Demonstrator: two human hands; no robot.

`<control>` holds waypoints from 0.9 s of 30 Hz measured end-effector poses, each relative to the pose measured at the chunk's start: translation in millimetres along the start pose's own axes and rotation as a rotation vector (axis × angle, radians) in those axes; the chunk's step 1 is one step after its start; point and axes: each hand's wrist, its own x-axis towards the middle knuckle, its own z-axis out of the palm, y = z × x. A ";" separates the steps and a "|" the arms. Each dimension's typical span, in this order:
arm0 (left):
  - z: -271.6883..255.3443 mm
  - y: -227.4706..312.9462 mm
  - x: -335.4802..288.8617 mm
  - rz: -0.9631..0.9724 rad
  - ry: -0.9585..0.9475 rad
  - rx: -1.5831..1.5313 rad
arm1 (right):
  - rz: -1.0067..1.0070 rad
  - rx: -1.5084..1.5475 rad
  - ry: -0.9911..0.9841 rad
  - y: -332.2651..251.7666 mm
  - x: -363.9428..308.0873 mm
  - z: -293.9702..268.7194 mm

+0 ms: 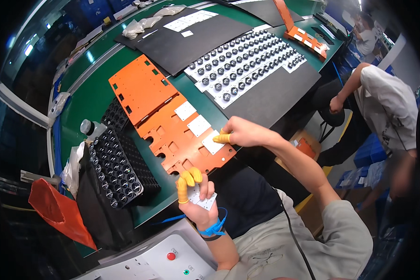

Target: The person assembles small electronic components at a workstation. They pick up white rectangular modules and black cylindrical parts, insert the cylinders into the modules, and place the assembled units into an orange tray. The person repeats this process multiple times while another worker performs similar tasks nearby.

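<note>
Your left fingers (182,192) pinch loose plates (207,202); right fingers (223,138) touch the centre-frame plate (212,145), grip unclear; a sideways drag could skew it!

The left hand (199,211) partly hides a white plate (207,202), and the lower edge cuts off a grey control panel (150,261).

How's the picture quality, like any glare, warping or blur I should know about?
Head view: fisheye bending curves long edges near the rim, which fades to black; head view: a pale glare streak lies on the green table; head view: the left hand and right hand look fairly crisp, while the person at right is partly blurred.
</note>
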 end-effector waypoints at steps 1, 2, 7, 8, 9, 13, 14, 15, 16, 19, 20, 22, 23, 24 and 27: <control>2.9 -0.9 1.4 -0.022 -0.024 -0.048 | 0.019 -0.009 -0.042 -0.7 2.4 0.8; 11.7 -5.2 2.7 -0.049 0.045 -0.101 | 0.043 -0.017 -0.073 -4.1 1.5 -4.4; 23.4 -15.2 4.1 -0.044 0.000 -0.156 | 0.119 0.030 -0.234 -4.6 6.0 -17.0; 37.1 -16.6 2.1 -0.032 0.190 -0.154 | 0.134 0.033 -0.224 -0.4 4.5 -16.5; 31.2 -15.4 4.4 -0.026 0.067 -0.164 | 0.147 0.050 -0.209 -4.0 5.8 -13.9; 2.7 -12.5 13.2 -0.053 -0.126 -0.168 | 0.263 0.089 -0.213 -9.5 11.6 -16.1; 16.4 -15.2 10.2 -0.031 0.021 -0.146 | 0.270 0.066 -0.209 -9.0 13.3 -14.8; 31.7 -16.0 7.7 -0.002 0.164 -0.122 | 0.273 0.040 -0.205 -11.4 14.1 -15.0; 18.7 -17.6 11.5 -0.011 0.087 -0.122 | 0.301 0.038 -0.179 -8.1 14.4 -14.2; 37.2 -20.3 21.1 -0.002 0.098 -0.132 | 0.335 0.050 -0.160 -11.4 16.1 -11.3; 46.2 -21.2 23.2 -0.025 0.079 -0.134 | 0.316 0.050 -0.157 -15.3 16.6 -10.5; 65.9 -25.6 25.8 -0.071 0.123 -0.118 | 0.314 0.057 -0.165 -12.5 21.0 -8.0; 73.4 -27.1 26.4 -0.087 0.149 -0.111 | 0.352 0.040 -0.205 -16.1 22.0 -10.2; 76.0 -26.7 27.4 -0.087 0.147 -0.105 | 0.344 0.008 -0.209 -20.1 21.6 -9.3; 44.7 -21.8 43.6 -0.172 -0.177 -0.143 | 0.331 0.031 -0.241 -21.1 23.1 -10.6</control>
